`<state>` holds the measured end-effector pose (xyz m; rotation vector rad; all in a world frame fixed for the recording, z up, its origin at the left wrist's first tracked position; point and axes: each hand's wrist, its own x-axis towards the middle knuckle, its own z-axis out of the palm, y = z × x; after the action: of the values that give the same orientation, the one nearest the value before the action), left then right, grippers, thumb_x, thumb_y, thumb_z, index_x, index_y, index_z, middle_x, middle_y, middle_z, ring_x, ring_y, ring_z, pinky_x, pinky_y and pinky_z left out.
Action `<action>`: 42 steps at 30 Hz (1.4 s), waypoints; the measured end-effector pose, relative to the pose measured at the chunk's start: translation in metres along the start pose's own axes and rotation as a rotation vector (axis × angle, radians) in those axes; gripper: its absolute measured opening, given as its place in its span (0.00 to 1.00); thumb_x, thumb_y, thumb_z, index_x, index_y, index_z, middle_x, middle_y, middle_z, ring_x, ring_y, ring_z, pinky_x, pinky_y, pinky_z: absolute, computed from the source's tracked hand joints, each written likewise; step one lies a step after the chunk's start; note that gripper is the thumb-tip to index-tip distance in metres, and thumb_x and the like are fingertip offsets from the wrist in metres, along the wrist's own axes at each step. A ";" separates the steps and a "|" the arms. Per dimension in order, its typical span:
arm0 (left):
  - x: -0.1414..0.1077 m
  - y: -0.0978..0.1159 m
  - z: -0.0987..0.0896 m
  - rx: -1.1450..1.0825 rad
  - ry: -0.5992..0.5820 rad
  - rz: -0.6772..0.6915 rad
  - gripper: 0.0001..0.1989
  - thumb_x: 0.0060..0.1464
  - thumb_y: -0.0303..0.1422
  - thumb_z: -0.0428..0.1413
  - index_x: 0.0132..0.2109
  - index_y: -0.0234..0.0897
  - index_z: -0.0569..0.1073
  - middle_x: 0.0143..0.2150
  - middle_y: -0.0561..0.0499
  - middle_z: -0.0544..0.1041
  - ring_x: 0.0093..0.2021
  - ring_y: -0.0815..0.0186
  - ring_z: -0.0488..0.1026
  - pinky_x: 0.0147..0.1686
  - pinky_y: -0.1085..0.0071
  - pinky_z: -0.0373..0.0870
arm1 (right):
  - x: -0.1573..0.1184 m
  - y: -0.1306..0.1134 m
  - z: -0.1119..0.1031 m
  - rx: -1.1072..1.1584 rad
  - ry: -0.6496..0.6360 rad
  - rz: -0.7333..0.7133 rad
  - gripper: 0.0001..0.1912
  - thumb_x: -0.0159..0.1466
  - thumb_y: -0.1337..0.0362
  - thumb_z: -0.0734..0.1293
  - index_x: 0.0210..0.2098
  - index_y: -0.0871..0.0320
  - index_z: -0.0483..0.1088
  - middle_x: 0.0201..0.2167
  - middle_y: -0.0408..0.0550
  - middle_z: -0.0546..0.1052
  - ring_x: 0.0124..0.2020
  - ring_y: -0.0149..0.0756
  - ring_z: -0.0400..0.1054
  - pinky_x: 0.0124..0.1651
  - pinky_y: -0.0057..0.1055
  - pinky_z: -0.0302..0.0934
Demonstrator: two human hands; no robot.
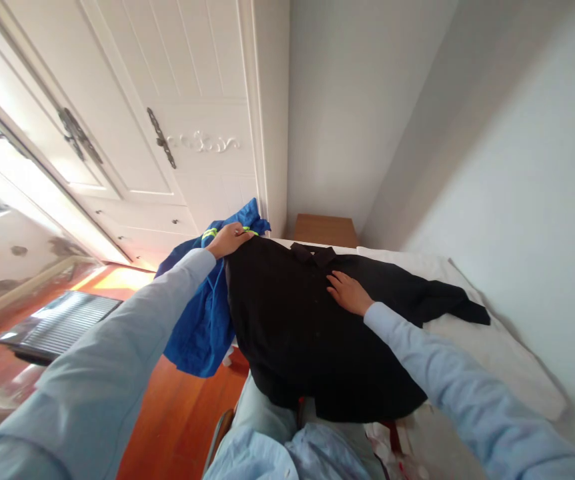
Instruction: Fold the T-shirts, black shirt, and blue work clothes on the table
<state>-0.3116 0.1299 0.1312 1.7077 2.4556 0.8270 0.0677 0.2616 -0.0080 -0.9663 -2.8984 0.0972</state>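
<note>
A black collared shirt [287,320] lies spread out in front of me, one sleeve stretched to the right and its lower edge over my lap. My left hand [230,240] is closed on the shirt at its left shoulder. Flat on the shirt just below the collar rests my right hand [348,292], with its fingers apart. Beside and partly under the black shirt, a blue garment [200,320] with yellow-green strips hangs down at the left. The black shirt's left sleeve cannot be made out.
A white cloth [497,360] covers the surface under the shirt. A white wardrobe [207,80] stands ahead on the left, and a brown wooden box [325,230] sits by the wall. On the floor at the left is a dark ribbed object [67,323].
</note>
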 end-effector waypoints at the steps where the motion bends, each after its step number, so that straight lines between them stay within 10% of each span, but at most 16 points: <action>1: 0.001 0.000 -0.003 0.067 -0.026 -0.006 0.20 0.52 0.54 0.54 0.34 0.40 0.71 0.33 0.48 0.74 0.36 0.59 0.72 0.37 0.67 0.65 | -0.002 0.001 0.005 -0.011 0.017 0.000 0.26 0.73 0.59 0.55 0.66 0.62 0.64 0.69 0.63 0.63 0.70 0.52 0.56 0.68 0.49 0.56; 6: 0.016 -0.009 -0.038 0.197 -0.354 -0.007 0.25 0.43 0.57 0.60 0.38 0.42 0.79 0.39 0.47 0.80 0.44 0.53 0.76 0.42 0.65 0.68 | -0.012 0.001 0.016 -0.039 0.067 0.029 0.27 0.74 0.59 0.52 0.67 0.64 0.62 0.70 0.63 0.61 0.71 0.54 0.54 0.70 0.51 0.52; 12: 0.019 -0.031 -0.078 0.058 -0.836 -0.304 0.16 0.31 0.42 0.71 0.27 0.38 0.79 0.22 0.49 0.74 0.29 0.58 0.73 0.28 0.65 0.67 | -0.014 -0.003 0.018 -0.031 0.102 0.049 0.28 0.74 0.59 0.51 0.67 0.65 0.62 0.70 0.63 0.62 0.71 0.53 0.55 0.70 0.51 0.51; 20: 0.013 -0.026 -0.071 -0.319 -0.374 -0.020 0.24 0.50 0.55 0.57 0.38 0.38 0.77 0.37 0.47 0.80 0.39 0.60 0.76 0.40 0.66 0.72 | -0.013 0.002 0.025 -0.012 0.132 0.044 0.27 0.73 0.59 0.52 0.66 0.63 0.64 0.69 0.63 0.63 0.71 0.53 0.56 0.70 0.53 0.52; 23: 0.019 -0.015 -0.065 -0.092 -0.196 0.024 0.22 0.58 0.51 0.50 0.43 0.38 0.78 0.43 0.43 0.81 0.45 0.58 0.77 0.44 0.65 0.71 | -0.013 0.004 0.027 -0.029 0.131 0.038 0.27 0.73 0.58 0.51 0.66 0.62 0.64 0.69 0.62 0.63 0.70 0.53 0.56 0.69 0.53 0.52; 29: 0.023 -0.007 -0.066 0.490 -0.134 -0.065 0.23 0.48 0.50 0.63 0.43 0.36 0.79 0.48 0.35 0.81 0.52 0.41 0.75 0.49 0.55 0.66 | -0.012 0.002 0.027 -0.044 0.132 0.050 0.28 0.73 0.59 0.51 0.66 0.63 0.64 0.69 0.62 0.63 0.71 0.53 0.56 0.69 0.52 0.53; 34: 0.026 -0.007 -0.086 0.392 -0.340 -0.086 0.27 0.49 0.58 0.61 0.27 0.34 0.78 0.29 0.45 0.79 0.37 0.61 0.75 0.37 0.70 0.64 | -0.013 0.001 0.028 -0.055 0.154 0.040 0.27 0.73 0.59 0.51 0.66 0.60 0.64 0.68 0.62 0.65 0.69 0.52 0.58 0.68 0.53 0.55; 38: 0.017 -0.027 -0.097 0.240 -0.535 -0.085 0.18 0.36 0.45 0.71 0.21 0.37 0.74 0.18 0.57 0.72 0.25 0.70 0.67 0.29 0.76 0.62 | -0.012 -0.004 0.015 -0.108 0.151 0.019 0.25 0.73 0.60 0.52 0.64 0.60 0.66 0.65 0.64 0.69 0.65 0.53 0.63 0.64 0.50 0.59; 42: -0.011 -0.046 -0.088 0.071 -0.365 -0.060 0.14 0.30 0.30 0.72 0.27 0.36 0.76 0.21 0.61 0.75 0.27 0.70 0.69 0.31 0.76 0.66 | 0.003 -0.017 -0.012 -0.174 0.005 0.087 0.19 0.71 0.60 0.58 0.54 0.59 0.73 0.54 0.64 0.76 0.54 0.54 0.71 0.55 0.46 0.65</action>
<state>-0.3755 0.0737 0.1834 1.6243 2.2962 0.3835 0.0560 0.2501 0.0058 -1.1176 -2.8983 -0.1547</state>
